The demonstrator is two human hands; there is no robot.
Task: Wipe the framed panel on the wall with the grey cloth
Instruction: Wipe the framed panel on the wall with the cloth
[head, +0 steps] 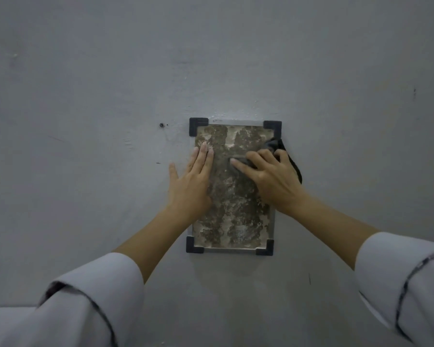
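We are mid-wipe: our right hand (pixel 273 180) clutches the dark grey cloth (pixel 290 156) against the mottled, black-cornered rectangular wall panel (pixel 232 209); our flat left hand (pixel 189 182) steadies it. Next, stroke below the grip.

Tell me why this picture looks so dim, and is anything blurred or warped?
Head view: dim, flat light, no glare on the framed panel; the grey cloth under the right hand reads as a dark patch; the whole frame is slightly soft; the sleeves look stretched by the wide lens.
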